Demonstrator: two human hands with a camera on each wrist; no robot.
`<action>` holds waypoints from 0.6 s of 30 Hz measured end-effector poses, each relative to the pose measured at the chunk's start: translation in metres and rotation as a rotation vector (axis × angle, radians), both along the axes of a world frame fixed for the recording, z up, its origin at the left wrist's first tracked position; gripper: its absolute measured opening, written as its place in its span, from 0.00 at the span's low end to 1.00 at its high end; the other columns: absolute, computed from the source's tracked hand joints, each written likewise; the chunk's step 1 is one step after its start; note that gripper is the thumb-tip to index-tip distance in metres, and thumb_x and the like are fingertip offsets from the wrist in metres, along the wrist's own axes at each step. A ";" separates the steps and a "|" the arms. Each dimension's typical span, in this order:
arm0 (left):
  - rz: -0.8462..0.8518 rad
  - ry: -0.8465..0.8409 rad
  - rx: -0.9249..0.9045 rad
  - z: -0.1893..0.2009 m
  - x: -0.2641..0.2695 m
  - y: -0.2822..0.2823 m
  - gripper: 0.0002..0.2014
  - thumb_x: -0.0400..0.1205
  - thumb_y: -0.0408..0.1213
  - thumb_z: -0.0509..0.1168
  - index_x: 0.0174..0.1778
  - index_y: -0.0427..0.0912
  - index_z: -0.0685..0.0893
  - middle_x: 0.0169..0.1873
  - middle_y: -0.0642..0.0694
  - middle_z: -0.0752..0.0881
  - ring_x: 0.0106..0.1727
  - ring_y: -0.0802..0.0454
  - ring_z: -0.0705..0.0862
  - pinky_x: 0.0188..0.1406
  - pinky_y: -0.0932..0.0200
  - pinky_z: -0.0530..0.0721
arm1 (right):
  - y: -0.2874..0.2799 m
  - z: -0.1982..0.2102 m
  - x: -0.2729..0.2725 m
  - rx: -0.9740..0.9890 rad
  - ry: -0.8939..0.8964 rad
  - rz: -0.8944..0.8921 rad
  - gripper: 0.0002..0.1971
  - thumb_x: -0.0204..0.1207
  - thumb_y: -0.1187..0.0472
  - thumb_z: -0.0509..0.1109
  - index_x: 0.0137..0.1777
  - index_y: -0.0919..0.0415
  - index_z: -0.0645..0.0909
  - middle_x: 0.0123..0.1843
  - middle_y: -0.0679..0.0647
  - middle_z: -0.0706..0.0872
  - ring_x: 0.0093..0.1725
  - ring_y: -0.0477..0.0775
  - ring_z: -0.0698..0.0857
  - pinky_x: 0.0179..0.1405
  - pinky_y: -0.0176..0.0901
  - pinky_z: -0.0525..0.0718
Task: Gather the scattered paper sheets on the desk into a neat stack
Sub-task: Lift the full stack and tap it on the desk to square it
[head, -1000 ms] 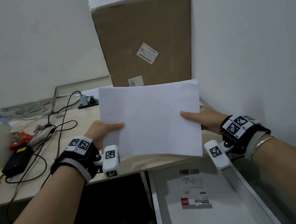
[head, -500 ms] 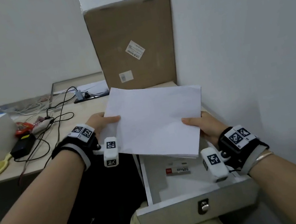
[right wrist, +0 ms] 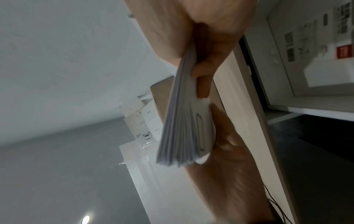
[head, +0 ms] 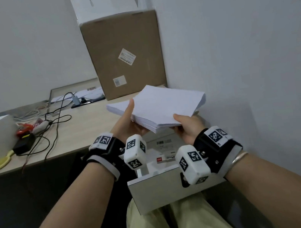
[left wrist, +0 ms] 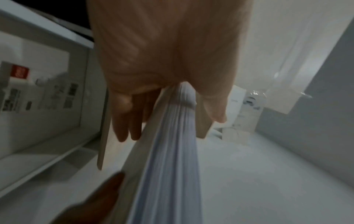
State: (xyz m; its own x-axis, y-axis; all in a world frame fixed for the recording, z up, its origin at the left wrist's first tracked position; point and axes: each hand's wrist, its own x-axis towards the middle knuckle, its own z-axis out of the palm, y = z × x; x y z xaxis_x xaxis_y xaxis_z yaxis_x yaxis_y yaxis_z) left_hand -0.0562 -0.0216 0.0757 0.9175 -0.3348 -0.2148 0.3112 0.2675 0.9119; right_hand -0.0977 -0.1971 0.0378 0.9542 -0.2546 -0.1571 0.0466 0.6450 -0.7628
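Both my left hand [head: 127, 124] and right hand [head: 187, 126] pinch the paper stack [head: 164, 106]; I should tap its edges even.

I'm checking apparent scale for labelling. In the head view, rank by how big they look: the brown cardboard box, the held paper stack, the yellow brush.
1. brown cardboard box
2. paper stack, nearer the camera
3. yellow brush

So the paper stack [head: 166, 105] is a thick wad of plain white sheets, lying nearly flat but tipped a bit, up in the air over the worktop [head: 82, 132] corner. Edges mostly line up, slightly fanned on the near side.
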 end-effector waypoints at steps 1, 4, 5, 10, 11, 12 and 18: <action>-0.001 -0.016 0.021 0.004 -0.004 -0.005 0.23 0.83 0.55 0.61 0.58 0.37 0.82 0.45 0.40 0.90 0.44 0.45 0.89 0.41 0.54 0.89 | 0.003 0.002 -0.004 0.017 0.011 -0.010 0.05 0.80 0.71 0.66 0.48 0.61 0.79 0.45 0.55 0.84 0.39 0.52 0.84 0.27 0.36 0.86; -0.010 -0.069 0.310 0.013 -0.022 -0.008 0.10 0.85 0.36 0.61 0.41 0.35 0.78 0.23 0.43 0.85 0.22 0.52 0.83 0.23 0.66 0.81 | 0.004 0.007 -0.018 -0.015 0.045 -0.004 0.05 0.81 0.70 0.66 0.45 0.60 0.77 0.44 0.55 0.83 0.38 0.52 0.83 0.24 0.36 0.85; -0.010 -0.085 0.402 0.015 -0.028 -0.007 0.12 0.86 0.33 0.59 0.36 0.35 0.76 0.16 0.44 0.82 0.15 0.54 0.80 0.16 0.69 0.76 | 0.002 0.011 -0.023 -0.061 0.061 0.024 0.06 0.81 0.69 0.66 0.44 0.60 0.76 0.42 0.55 0.83 0.36 0.52 0.83 0.22 0.36 0.84; -0.017 -0.157 0.607 0.007 -0.036 0.003 0.14 0.85 0.26 0.54 0.32 0.36 0.73 0.19 0.41 0.75 0.15 0.54 0.75 0.17 0.69 0.73 | -0.026 0.039 -0.053 -0.214 0.155 0.262 0.05 0.79 0.65 0.68 0.44 0.64 0.76 0.32 0.58 0.86 0.19 0.51 0.86 0.11 0.28 0.73; -0.015 -0.168 0.626 0.005 -0.038 0.007 0.14 0.84 0.25 0.54 0.32 0.35 0.74 0.20 0.41 0.76 0.16 0.54 0.75 0.18 0.69 0.74 | -0.035 0.044 -0.058 -0.227 0.165 0.273 0.04 0.79 0.64 0.68 0.45 0.64 0.76 0.35 0.60 0.85 0.19 0.52 0.86 0.12 0.28 0.74; -0.035 -0.168 0.639 0.003 -0.042 0.008 0.14 0.84 0.25 0.54 0.32 0.34 0.75 0.17 0.42 0.77 0.15 0.54 0.76 0.16 0.70 0.73 | -0.045 0.048 -0.064 -0.247 0.173 0.277 0.04 0.79 0.64 0.68 0.46 0.65 0.76 0.37 0.61 0.85 0.19 0.53 0.86 0.13 0.28 0.75; -0.136 -0.090 0.637 -0.011 -0.059 0.031 0.08 0.84 0.32 0.61 0.42 0.31 0.78 0.20 0.44 0.84 0.18 0.53 0.82 0.19 0.68 0.78 | -0.080 0.052 -0.096 -0.416 0.302 0.520 0.09 0.82 0.64 0.62 0.51 0.70 0.80 0.33 0.62 0.89 0.29 0.51 0.89 0.16 0.32 0.81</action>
State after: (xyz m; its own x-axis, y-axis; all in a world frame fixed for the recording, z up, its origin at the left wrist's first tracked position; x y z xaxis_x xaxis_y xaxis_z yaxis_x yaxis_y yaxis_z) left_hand -0.1150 0.0089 0.0652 0.8999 -0.2815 -0.3332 0.2188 -0.3695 0.9031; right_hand -0.1934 -0.2767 0.0895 0.8982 0.1239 -0.4217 -0.4383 0.1804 -0.8806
